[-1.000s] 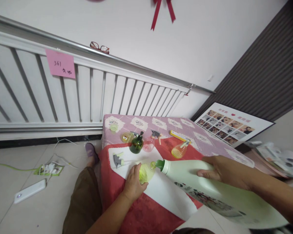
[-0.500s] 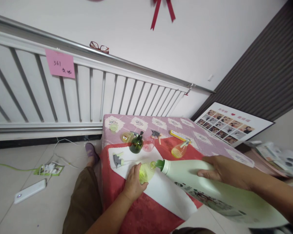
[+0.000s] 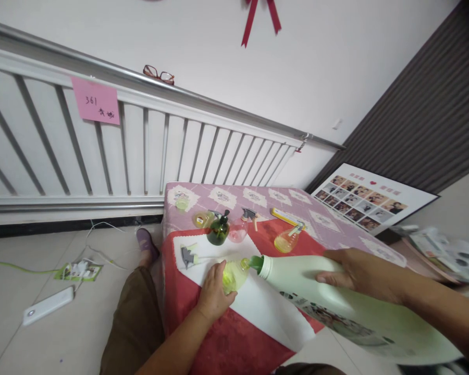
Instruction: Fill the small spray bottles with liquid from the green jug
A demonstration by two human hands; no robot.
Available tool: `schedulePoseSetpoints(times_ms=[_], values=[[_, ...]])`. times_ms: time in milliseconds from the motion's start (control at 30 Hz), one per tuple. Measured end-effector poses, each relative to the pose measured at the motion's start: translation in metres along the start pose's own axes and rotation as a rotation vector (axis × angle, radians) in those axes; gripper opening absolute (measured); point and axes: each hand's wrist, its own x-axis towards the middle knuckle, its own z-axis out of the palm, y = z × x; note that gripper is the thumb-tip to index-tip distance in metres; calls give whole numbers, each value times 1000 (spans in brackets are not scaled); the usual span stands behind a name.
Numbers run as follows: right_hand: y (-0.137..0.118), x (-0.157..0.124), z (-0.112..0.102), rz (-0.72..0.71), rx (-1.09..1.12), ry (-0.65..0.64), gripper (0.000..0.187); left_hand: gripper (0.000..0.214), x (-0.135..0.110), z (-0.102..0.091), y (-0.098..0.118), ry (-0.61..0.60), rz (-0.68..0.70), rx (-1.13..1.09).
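Observation:
My left hand (image 3: 214,291) is wrapped round a small clear yellow spray bottle (image 3: 234,276) with its top off, above a white cloth. In my right hand (image 3: 355,273) lies a large pale green jug (image 3: 320,286), tipped on its side. Its green spout (image 3: 256,263) meets the mouth of the yellow bottle; whether liquid runs between them I cannot make out. A grey trigger spray head (image 3: 188,257) with a thin tube lies on the white cloth (image 3: 277,307), left of the bottle.
Beyond my hands stand a dark green pump bottle (image 3: 219,230), a pink spray bottle (image 3: 238,232) and an orange-yellow spray bottle (image 3: 286,240). A yellow box (image 3: 287,219) lies farther back. Cables and a power bank (image 3: 49,305) are on the floor at left.

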Motion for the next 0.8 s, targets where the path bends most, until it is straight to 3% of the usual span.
schedulePoseSetpoints(times_ms=[800], values=[[0,0,0,15,12,7,57,82,1,-1,1,-9,-4,3]])
